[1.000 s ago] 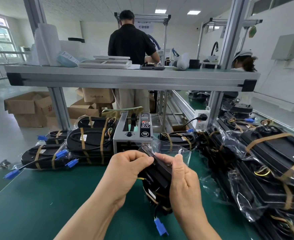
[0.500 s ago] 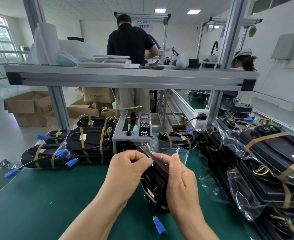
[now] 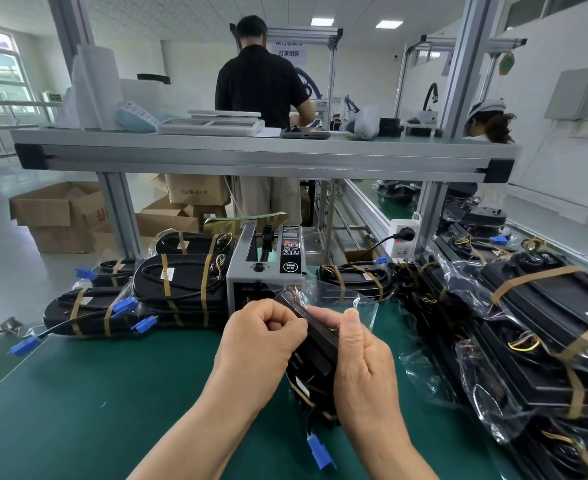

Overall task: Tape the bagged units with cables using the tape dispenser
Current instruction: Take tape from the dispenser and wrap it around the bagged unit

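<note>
1. Your left hand [image 3: 263, 336] and right hand [image 3: 362, 355], both pinching the black bagged unit with cable [image 3: 315, 355], frame centre
2. Grey tape dispenser [image 3: 266, 268] just behind, on green mat [image 3: 112, 393]

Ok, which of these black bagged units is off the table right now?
The bagged unit gripped between the left hand and right hand, blue connector dangling below. The others lie in stacks on the green mat.

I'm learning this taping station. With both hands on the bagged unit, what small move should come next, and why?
Probably press the strip down over the bag's folded end. Both hands, left hand and right hand, pinch the bagged unit just in front of the tape dispenser, with loose clear bag film sticking out beyond the fingers.
</note>
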A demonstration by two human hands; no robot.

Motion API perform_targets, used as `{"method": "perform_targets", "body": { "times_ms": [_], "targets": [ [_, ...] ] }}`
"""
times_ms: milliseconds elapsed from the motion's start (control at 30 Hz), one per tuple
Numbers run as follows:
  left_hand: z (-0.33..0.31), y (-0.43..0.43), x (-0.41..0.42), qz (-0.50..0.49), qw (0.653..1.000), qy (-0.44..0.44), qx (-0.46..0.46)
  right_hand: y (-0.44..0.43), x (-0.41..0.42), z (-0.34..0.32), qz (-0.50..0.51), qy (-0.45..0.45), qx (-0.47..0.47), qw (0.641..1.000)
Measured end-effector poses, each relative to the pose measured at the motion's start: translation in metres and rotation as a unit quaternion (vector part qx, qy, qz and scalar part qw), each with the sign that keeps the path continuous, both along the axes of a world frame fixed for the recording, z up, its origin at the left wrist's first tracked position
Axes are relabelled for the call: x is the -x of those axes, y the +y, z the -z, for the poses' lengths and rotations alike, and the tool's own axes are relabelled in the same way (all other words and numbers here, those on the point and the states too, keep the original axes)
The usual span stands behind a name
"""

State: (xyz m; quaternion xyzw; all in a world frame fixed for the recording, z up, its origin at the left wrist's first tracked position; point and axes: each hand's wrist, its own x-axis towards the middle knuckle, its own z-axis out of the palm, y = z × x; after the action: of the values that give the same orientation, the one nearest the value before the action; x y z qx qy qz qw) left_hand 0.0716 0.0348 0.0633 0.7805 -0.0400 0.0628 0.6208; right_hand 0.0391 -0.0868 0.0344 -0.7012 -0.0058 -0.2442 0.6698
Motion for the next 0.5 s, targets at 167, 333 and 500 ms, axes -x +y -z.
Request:
{"method": "perform_targets", "body": {
  "times_ms": [167, 333, 500],
  "targets": [
    [0.007, -0.002, -0.001, -0.042, 0.999, -0.006, 0.018, -0.001, 0.001, 0.000, 0.003, 0.004, 0.006, 1.000],
    [0.009, -0.003, -0.006, -0.047, 0.998, -0.022, 0.047, -0.001, 0.002, -0.001, 0.002, -0.006, 0.008, 1.000],
    [0.013, 0.002, -0.006, -0.003, 0.999, -0.043, 0.003, -0.004, 0.001, -0.002, 0.004, -0.012, -0.010, 1.000]
  ]
}}
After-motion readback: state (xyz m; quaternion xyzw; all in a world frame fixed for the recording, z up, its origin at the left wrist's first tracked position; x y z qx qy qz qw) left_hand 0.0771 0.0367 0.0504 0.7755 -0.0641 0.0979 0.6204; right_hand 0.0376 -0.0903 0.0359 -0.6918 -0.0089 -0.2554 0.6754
